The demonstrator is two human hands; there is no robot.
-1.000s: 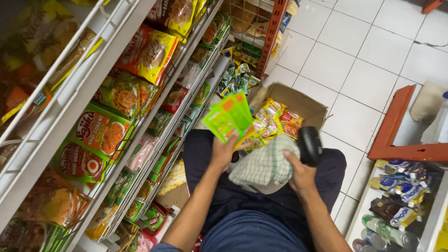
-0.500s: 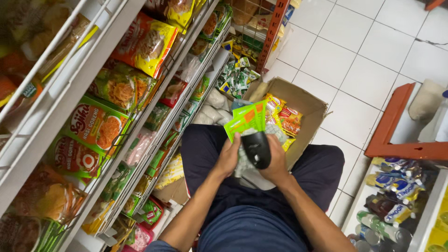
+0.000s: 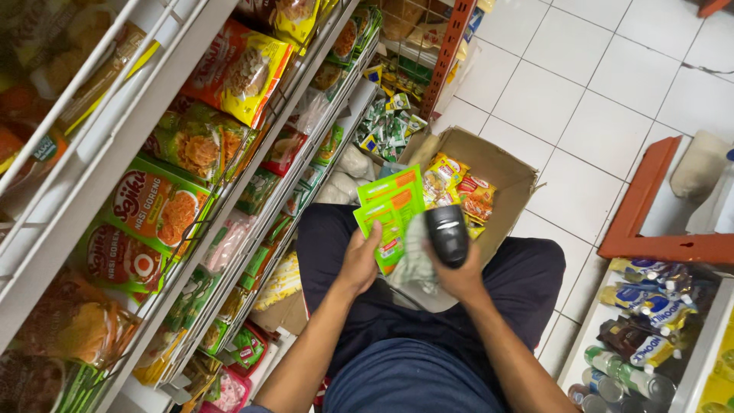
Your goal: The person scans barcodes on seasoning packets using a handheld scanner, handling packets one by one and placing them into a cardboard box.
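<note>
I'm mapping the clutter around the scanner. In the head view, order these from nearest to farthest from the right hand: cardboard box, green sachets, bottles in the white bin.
1. green sachets: just left of the right hand, held in the left hand.
2. cardboard box: just ahead on the floor.
3. bottles: far right, in the white bin.

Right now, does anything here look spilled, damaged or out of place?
Nothing looks spilled or damaged. The left hand holds green packets, the right hand a black scanner against them. The one oddity is a cardboard box of snack packets lying open on the floor tiles, not on the shelves.
</note>
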